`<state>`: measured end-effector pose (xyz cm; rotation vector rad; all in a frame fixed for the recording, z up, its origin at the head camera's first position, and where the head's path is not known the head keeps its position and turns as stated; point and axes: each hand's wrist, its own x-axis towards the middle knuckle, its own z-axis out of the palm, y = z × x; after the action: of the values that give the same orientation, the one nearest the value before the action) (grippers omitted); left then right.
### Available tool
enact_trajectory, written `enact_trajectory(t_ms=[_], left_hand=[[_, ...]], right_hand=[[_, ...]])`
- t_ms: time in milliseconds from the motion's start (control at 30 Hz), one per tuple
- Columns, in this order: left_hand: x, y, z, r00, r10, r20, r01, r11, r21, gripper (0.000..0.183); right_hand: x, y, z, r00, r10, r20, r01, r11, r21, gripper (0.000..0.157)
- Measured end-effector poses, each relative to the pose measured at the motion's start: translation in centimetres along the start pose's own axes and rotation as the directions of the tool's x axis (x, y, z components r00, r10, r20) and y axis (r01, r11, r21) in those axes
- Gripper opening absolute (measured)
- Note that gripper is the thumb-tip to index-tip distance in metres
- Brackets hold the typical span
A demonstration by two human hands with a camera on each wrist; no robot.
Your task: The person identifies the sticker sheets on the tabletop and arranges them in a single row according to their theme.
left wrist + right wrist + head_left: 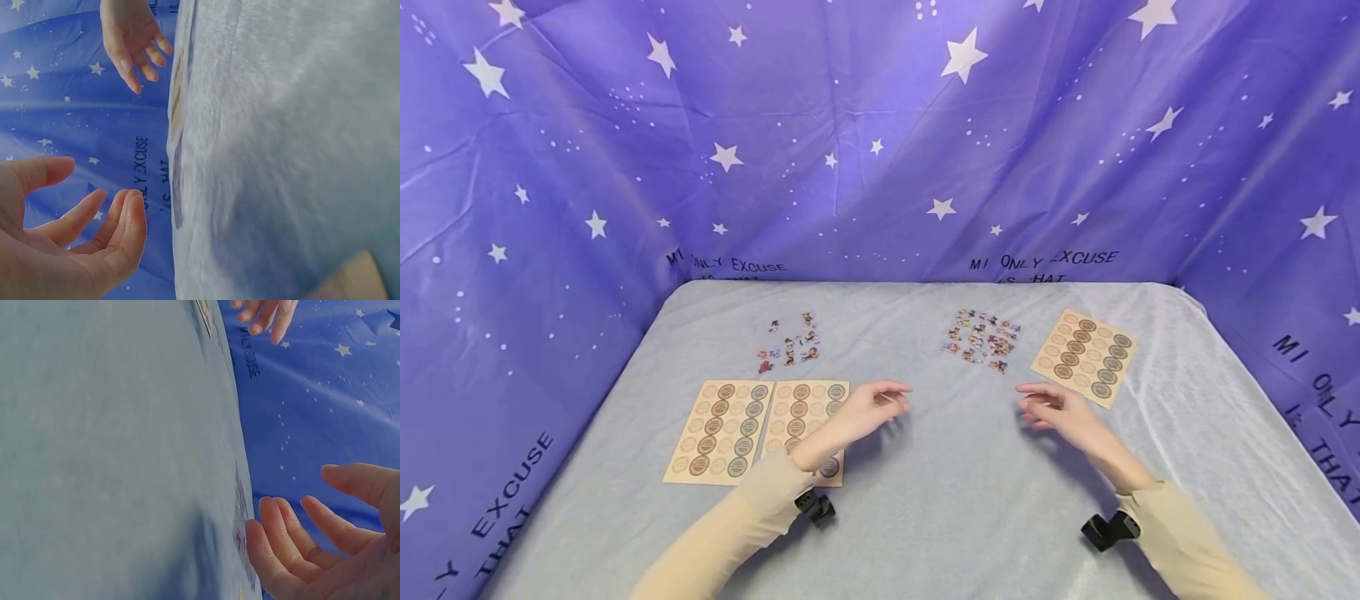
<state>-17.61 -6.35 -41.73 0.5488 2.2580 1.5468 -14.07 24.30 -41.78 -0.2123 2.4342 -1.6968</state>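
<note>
My left hand (871, 408) hovers over the table, fingers loosely bent and nothing in them; its forearm passes above a tan sheet of round stickers (786, 408). A second such sheet (717, 433) lies flat just left of it. Across a gap, my right hand (1060, 414) hangs in the air with relaxed, empty fingers. Nearest to it are a third tan sheet with round stickers (1084, 357) and a clear sheet of small cartoon figure stickers (980, 339). In the left wrist view, the left hand (87, 237) shows thumb and fingers apart; the right wrist view shows the right hand (331, 540) likewise.
Another clear sheet with fewer cartoon stickers (788, 342) lies at the back left. A pale grey-blue cloth (955, 517) covers the table. Purple star-printed curtains (880, 150) stand behind and at both sides. Black wrist cameras (1111, 531) sit below the sleeves.
</note>
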Motion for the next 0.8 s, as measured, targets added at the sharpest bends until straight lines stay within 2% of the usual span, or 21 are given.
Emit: enact_trajectory(t_ms=[233,467,600,700,800], left_hand=[[1.5,0.9,1.6,1.0,-0.014,0.0,0.014,1.0,-0.013,0.034],[3.1,1.3,3.3,1.0,0.02,0.018,-0.019,0.999,-0.051,0.034],[4.2,1.5,4.2,0.999,0.019,0.031,-0.016,0.998,-0.068,0.035],[4.8,1.8,4.8,1.0,0.012,0.02,-0.011,0.998,-0.067,0.034],[5.4,2.1,5.6,1.0,0.0,0.004,0.0,0.997,-0.081,0.033]], right_hand=[[-0.3,0.5,-1.6,0.997,-0.022,-0.07,0.021,1.0,-0.015,0.039],[-0.7,1.5,-3.4,0.992,-0.052,-0.111,0.05,0.999,-0.021,0.035],[-0.8,2.4,-4.6,0.99,-0.088,-0.107,0.092,0.995,0.034,0.029],[-0.9,2.9,-5.4,0.991,-0.079,-0.107,0.086,0.995,0.059,0.032],[-0.9,3.0,-6.0,0.991,-0.045,-0.128,0.05,0.998,0.033,0.036]])
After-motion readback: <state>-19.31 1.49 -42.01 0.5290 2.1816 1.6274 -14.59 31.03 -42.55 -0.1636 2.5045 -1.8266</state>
